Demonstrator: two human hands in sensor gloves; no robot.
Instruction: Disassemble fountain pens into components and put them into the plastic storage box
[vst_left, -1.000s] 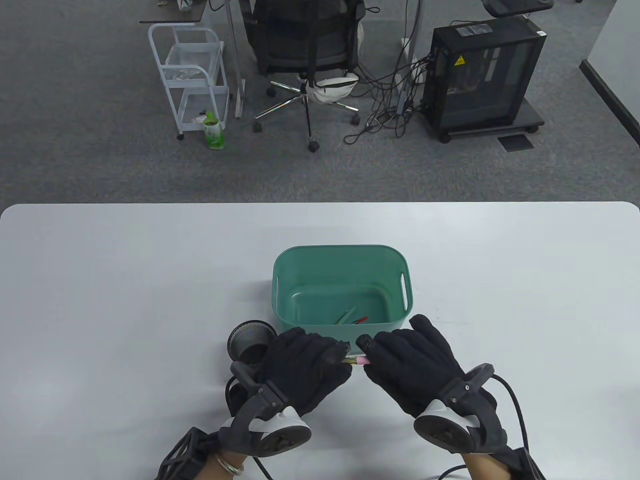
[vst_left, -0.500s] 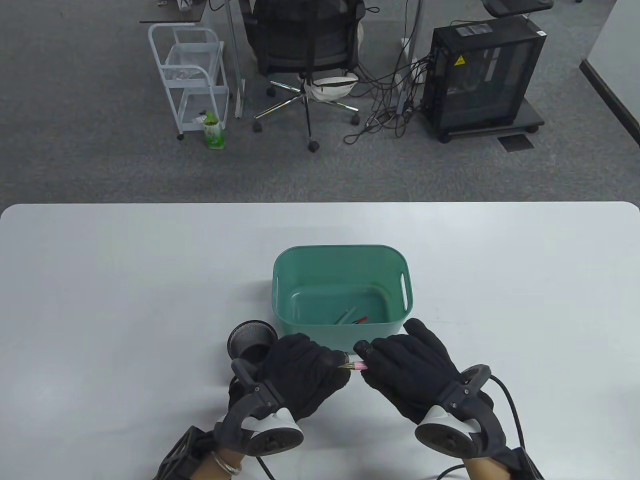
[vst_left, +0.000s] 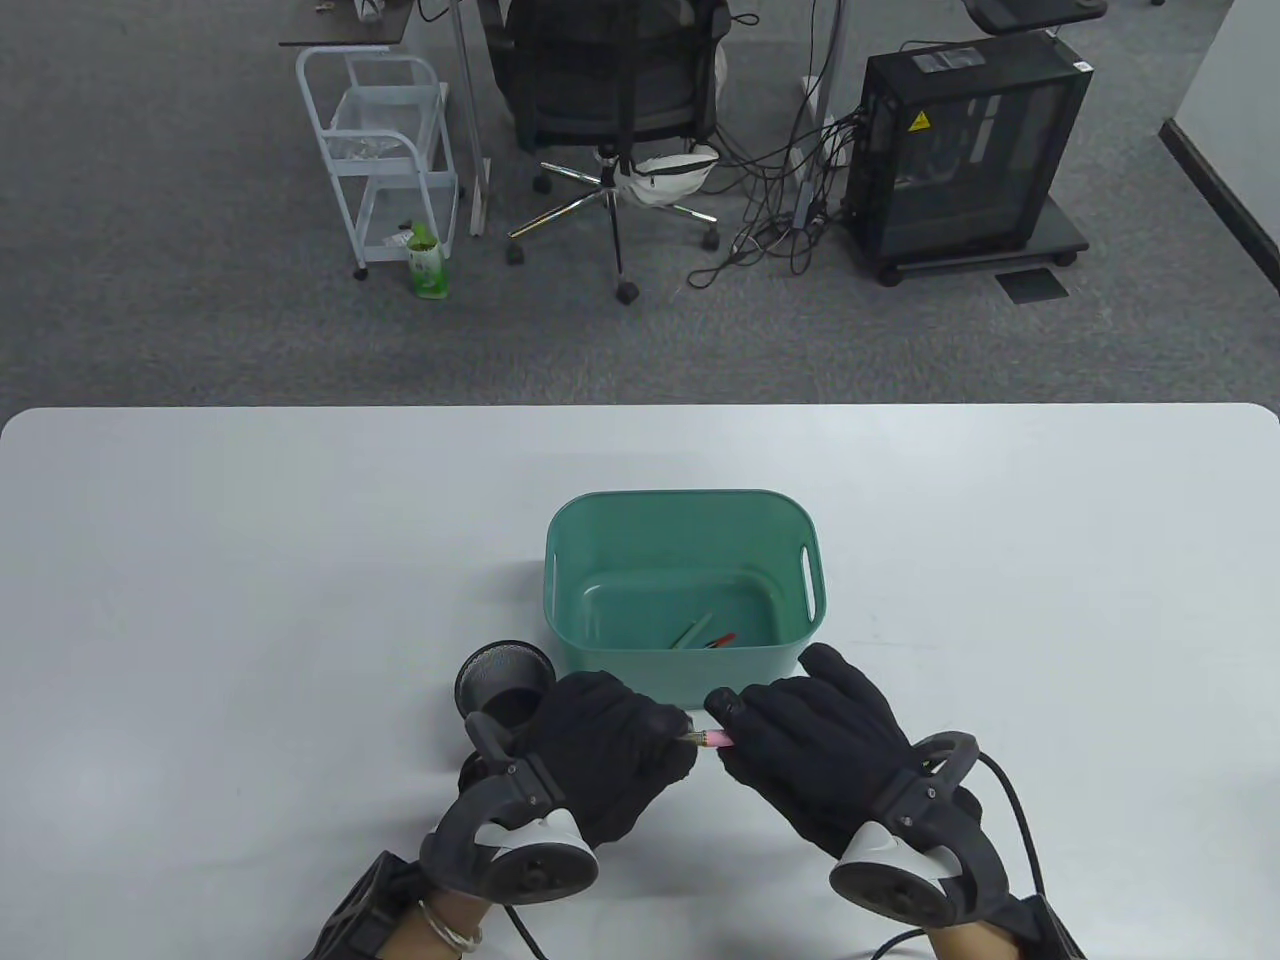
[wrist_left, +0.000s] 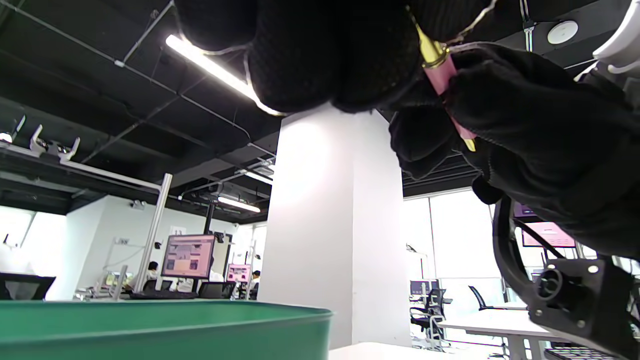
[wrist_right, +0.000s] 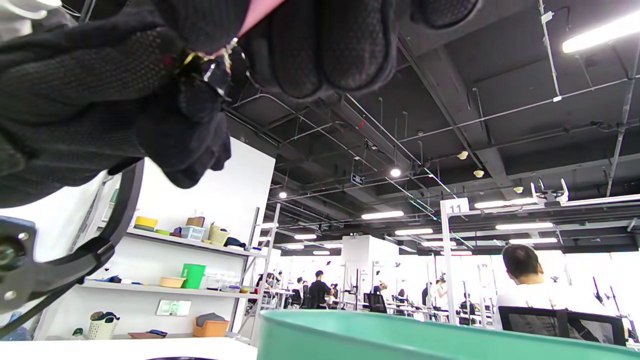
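Both gloved hands hold one pink fountain pen (vst_left: 711, 739) between them, just in front of the green plastic storage box (vst_left: 686, 508). My left hand (vst_left: 640, 735) grips its gold-trimmed end; my right hand (vst_left: 745, 725) curls round the pink part. The left wrist view shows the pink barrel (wrist_left: 444, 75) with a gold ring, held between both gloves. In the right wrist view a pink sliver (wrist_right: 257, 11) shows above the right fingers (wrist_right: 325, 50). A few pen parts (vst_left: 703, 635), green and red, lie in the box.
A black mesh pen cup (vst_left: 500, 685) stands left of the box, touching my left hand's far side. The white table (vst_left: 250, 560) stretches wide on both sides. Beyond the table's far edge are an office chair, a white cart and a computer tower on the floor.
Both hands have drawn a little toward me with the pen still held between them. The grip looks the same.
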